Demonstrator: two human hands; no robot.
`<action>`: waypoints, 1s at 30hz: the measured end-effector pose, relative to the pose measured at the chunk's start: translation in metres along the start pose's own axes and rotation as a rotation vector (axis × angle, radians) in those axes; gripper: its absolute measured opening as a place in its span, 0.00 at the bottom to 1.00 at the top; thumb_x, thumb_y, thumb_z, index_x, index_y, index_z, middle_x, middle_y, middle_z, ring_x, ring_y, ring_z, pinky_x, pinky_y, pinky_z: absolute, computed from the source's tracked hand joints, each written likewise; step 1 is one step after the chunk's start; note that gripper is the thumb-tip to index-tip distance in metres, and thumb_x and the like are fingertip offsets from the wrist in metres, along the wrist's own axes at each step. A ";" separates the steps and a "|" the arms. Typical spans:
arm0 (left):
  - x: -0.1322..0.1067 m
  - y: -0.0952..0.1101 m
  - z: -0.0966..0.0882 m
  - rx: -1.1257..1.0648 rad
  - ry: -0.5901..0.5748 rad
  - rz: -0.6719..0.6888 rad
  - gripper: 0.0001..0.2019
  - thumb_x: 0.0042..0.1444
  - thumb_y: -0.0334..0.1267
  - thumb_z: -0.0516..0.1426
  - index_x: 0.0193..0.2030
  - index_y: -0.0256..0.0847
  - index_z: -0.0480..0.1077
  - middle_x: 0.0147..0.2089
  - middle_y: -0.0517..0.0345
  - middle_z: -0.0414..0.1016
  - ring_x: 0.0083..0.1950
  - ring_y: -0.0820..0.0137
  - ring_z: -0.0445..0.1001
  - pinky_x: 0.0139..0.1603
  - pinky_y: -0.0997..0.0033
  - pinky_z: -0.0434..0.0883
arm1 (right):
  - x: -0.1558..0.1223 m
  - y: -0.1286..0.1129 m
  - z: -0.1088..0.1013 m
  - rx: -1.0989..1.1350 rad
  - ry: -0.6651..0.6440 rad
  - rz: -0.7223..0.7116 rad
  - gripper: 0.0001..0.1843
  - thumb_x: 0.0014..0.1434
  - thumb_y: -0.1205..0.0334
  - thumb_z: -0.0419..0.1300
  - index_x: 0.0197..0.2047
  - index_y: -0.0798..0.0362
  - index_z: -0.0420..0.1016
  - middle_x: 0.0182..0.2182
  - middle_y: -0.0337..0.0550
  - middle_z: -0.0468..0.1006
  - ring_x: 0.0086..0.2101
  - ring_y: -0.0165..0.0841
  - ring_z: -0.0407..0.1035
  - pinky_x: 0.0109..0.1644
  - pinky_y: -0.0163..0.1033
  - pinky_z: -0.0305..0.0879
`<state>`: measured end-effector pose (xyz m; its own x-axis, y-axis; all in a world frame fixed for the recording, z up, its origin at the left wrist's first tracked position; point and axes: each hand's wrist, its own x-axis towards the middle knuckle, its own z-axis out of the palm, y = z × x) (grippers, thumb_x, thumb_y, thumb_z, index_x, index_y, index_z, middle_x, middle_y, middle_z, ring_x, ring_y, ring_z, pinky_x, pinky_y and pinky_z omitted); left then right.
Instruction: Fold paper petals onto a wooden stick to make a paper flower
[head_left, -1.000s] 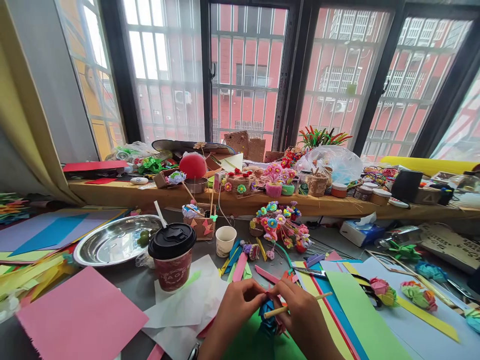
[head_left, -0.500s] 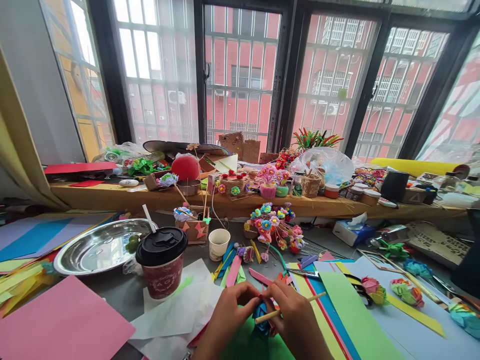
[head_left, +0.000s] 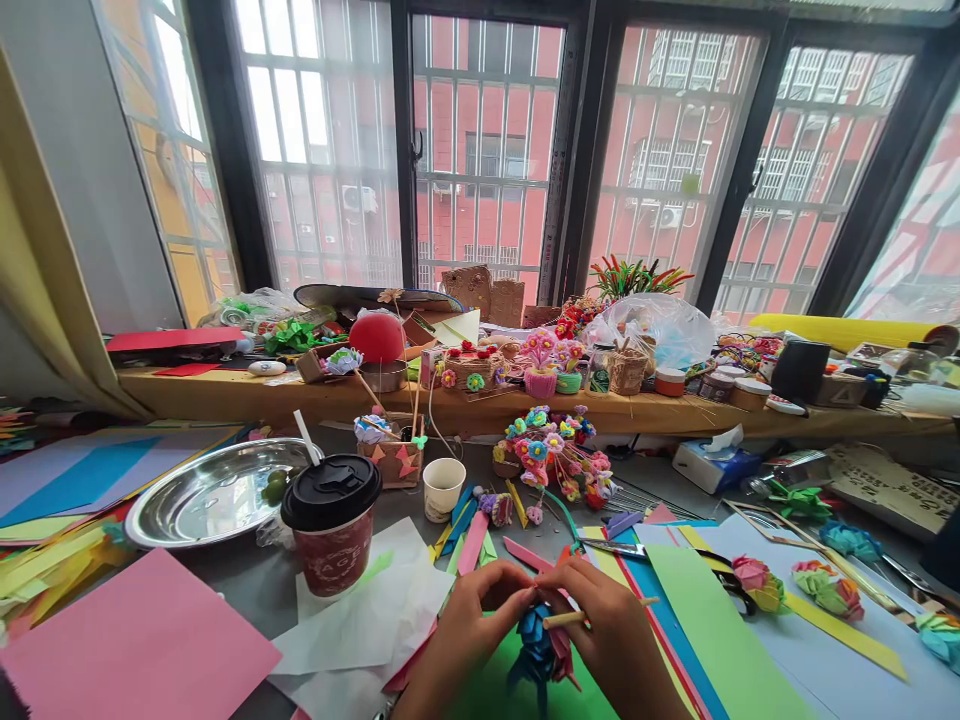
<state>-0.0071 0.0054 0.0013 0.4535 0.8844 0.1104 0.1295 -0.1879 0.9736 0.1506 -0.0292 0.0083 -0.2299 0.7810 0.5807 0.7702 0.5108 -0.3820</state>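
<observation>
My left hand and my right hand meet at the bottom centre, fingertips pinched together at the upper edge of a folded paper flower. Blue petals face the left side and pink ones show on the right, with blue strips hanging below. A thin wooden stick runs through the fingers of my right hand, its end poking out past the knuckles. My fingertips hide the exact pinch point. Beneath lies a green surface.
At the left stand a lidded cup with a straw, a metal tray and pink paper. Scissors, coloured sheets and finished paper flowers lie to the right. A paper cup and crochet flowers stand behind.
The flower has turned and more of its blue and pink petals shows below my fingers. The stick's near end has shifted right, and the view has moved slightly.
</observation>
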 end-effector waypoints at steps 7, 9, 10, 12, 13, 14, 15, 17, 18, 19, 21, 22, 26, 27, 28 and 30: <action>-0.003 -0.012 0.003 -0.213 -0.107 -0.139 0.34 0.36 0.51 0.61 0.50 0.40 0.59 0.49 0.48 0.67 0.49 0.61 0.66 0.46 0.67 0.65 | -0.001 0.002 0.002 -0.045 0.326 0.001 0.10 0.58 0.62 0.48 0.34 0.54 0.69 0.28 0.44 0.75 0.30 0.32 0.71 0.30 0.33 0.66; -0.003 -0.011 0.006 -0.226 -0.120 -0.191 0.35 0.34 0.49 0.63 0.51 0.41 0.59 0.49 0.49 0.67 0.46 0.62 0.69 0.44 0.67 0.66 | -0.001 0.003 0.003 -0.071 0.376 0.010 0.10 0.58 0.62 0.48 0.34 0.54 0.69 0.27 0.44 0.75 0.29 0.33 0.72 0.30 0.33 0.67; -0.003 -0.010 0.007 -0.238 -0.110 -0.221 0.34 0.35 0.49 0.62 0.50 0.40 0.59 0.46 0.49 0.69 0.40 0.63 0.71 0.39 0.67 0.68 | -0.001 0.004 0.003 -0.070 0.367 0.015 0.10 0.58 0.62 0.48 0.34 0.54 0.68 0.27 0.43 0.75 0.29 0.32 0.72 0.30 0.33 0.67; -0.001 -0.009 0.008 -0.232 -0.111 -0.219 0.31 0.36 0.50 0.62 0.47 0.36 0.62 0.39 0.51 0.72 0.34 0.65 0.73 0.34 0.68 0.69 | -0.001 0.006 0.002 -0.046 0.303 0.034 0.09 0.57 0.63 0.49 0.34 0.53 0.68 0.27 0.42 0.75 0.28 0.31 0.72 0.29 0.32 0.67; 0.000 -0.009 0.007 -0.210 -0.117 -0.207 0.29 0.37 0.50 0.61 0.44 0.35 0.64 0.35 0.52 0.73 0.32 0.66 0.73 0.33 0.69 0.69 | -0.002 0.008 0.002 -0.027 0.257 0.049 0.08 0.57 0.63 0.49 0.34 0.53 0.68 0.28 0.42 0.75 0.29 0.31 0.72 0.29 0.31 0.67; 0.001 -0.009 0.006 -0.179 -0.122 -0.186 0.27 0.37 0.50 0.61 0.42 0.33 0.66 0.33 0.52 0.73 0.32 0.67 0.72 0.33 0.70 0.69 | -0.002 0.009 0.002 -0.010 0.214 0.067 0.08 0.56 0.63 0.50 0.34 0.52 0.69 0.29 0.42 0.75 0.29 0.31 0.72 0.30 0.31 0.67; 0.001 -0.008 0.005 -0.146 -0.124 -0.163 0.26 0.38 0.49 0.61 0.41 0.33 0.67 0.33 0.53 0.73 0.33 0.66 0.72 0.34 0.71 0.68 | -0.002 0.011 0.002 0.004 0.175 0.088 0.08 0.56 0.63 0.50 0.36 0.52 0.69 0.30 0.42 0.76 0.30 0.31 0.72 0.31 0.31 0.67; 0.002 -0.007 0.002 -0.096 -0.121 -0.123 0.23 0.39 0.48 0.61 0.39 0.33 0.69 0.34 0.53 0.74 0.35 0.66 0.72 0.35 0.72 0.68 | -0.002 0.013 0.001 0.025 0.094 0.121 0.10 0.55 0.63 0.50 0.38 0.51 0.70 0.32 0.43 0.76 0.33 0.33 0.72 0.33 0.32 0.68; 0.002 -0.007 0.001 -0.092 -0.125 -0.108 0.22 0.39 0.47 0.61 0.39 0.33 0.69 0.35 0.53 0.74 0.36 0.65 0.72 0.36 0.72 0.68 | -0.002 0.013 0.000 0.034 0.059 0.139 0.11 0.54 0.64 0.50 0.39 0.51 0.71 0.33 0.43 0.76 0.35 0.34 0.71 0.34 0.33 0.68; 0.002 -0.006 0.001 -0.102 -0.136 -0.101 0.21 0.39 0.46 0.61 0.39 0.33 0.70 0.36 0.53 0.74 0.37 0.64 0.73 0.37 0.71 0.69 | -0.002 0.013 -0.001 0.043 0.027 0.158 0.11 0.54 0.64 0.51 0.39 0.50 0.72 0.34 0.44 0.76 0.36 0.35 0.71 0.35 0.35 0.67; 0.001 -0.006 0.000 -0.145 -0.158 -0.100 0.20 0.40 0.45 0.61 0.39 0.33 0.69 0.35 0.52 0.75 0.36 0.63 0.74 0.38 0.69 0.69 | -0.001 0.012 -0.003 0.067 -0.019 0.198 0.12 0.53 0.65 0.51 0.39 0.50 0.73 0.34 0.44 0.77 0.37 0.36 0.71 0.38 0.36 0.67; 0.000 -0.006 0.000 -0.155 -0.161 -0.101 0.20 0.41 0.45 0.61 0.38 0.33 0.69 0.36 0.52 0.75 0.36 0.63 0.74 0.39 0.69 0.69 | -0.001 0.011 -0.004 0.084 -0.036 0.216 0.12 0.53 0.65 0.51 0.39 0.50 0.73 0.34 0.43 0.77 0.37 0.36 0.70 0.38 0.36 0.66; 0.000 -0.007 0.000 -0.080 -0.150 -0.104 0.20 0.40 0.45 0.60 0.37 0.32 0.70 0.35 0.50 0.75 0.36 0.62 0.74 0.38 0.69 0.69 | -0.001 0.010 -0.007 0.144 -0.055 0.235 0.12 0.53 0.65 0.51 0.38 0.51 0.74 0.34 0.44 0.77 0.36 0.35 0.71 0.38 0.35 0.66; 0.001 -0.007 -0.001 -0.056 -0.146 -0.103 0.20 0.40 0.46 0.61 0.37 0.32 0.70 0.35 0.51 0.75 0.36 0.62 0.74 0.37 0.70 0.69 | -0.001 0.010 -0.007 0.147 -0.047 0.230 0.11 0.53 0.65 0.51 0.37 0.51 0.74 0.34 0.44 0.77 0.36 0.35 0.71 0.38 0.35 0.66; 0.001 -0.007 -0.001 -0.043 -0.147 -0.103 0.20 0.40 0.46 0.61 0.37 0.32 0.71 0.34 0.51 0.75 0.35 0.63 0.74 0.36 0.70 0.68 | -0.001 0.010 -0.006 0.146 -0.038 0.223 0.11 0.53 0.65 0.51 0.37 0.51 0.74 0.34 0.44 0.77 0.35 0.35 0.71 0.37 0.35 0.66; 0.000 -0.005 -0.002 -0.028 -0.153 -0.095 0.19 0.40 0.46 0.60 0.37 0.33 0.71 0.34 0.53 0.75 0.35 0.64 0.73 0.35 0.72 0.68 | -0.001 0.010 -0.004 0.137 -0.022 0.203 0.10 0.53 0.65 0.52 0.36 0.51 0.74 0.32 0.43 0.77 0.33 0.35 0.71 0.35 0.34 0.66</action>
<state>-0.0091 0.0074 -0.0030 0.5698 0.8217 -0.0116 0.1543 -0.0931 0.9836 0.1613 -0.0264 0.0069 -0.0930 0.8795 0.4666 0.7143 0.3855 -0.5841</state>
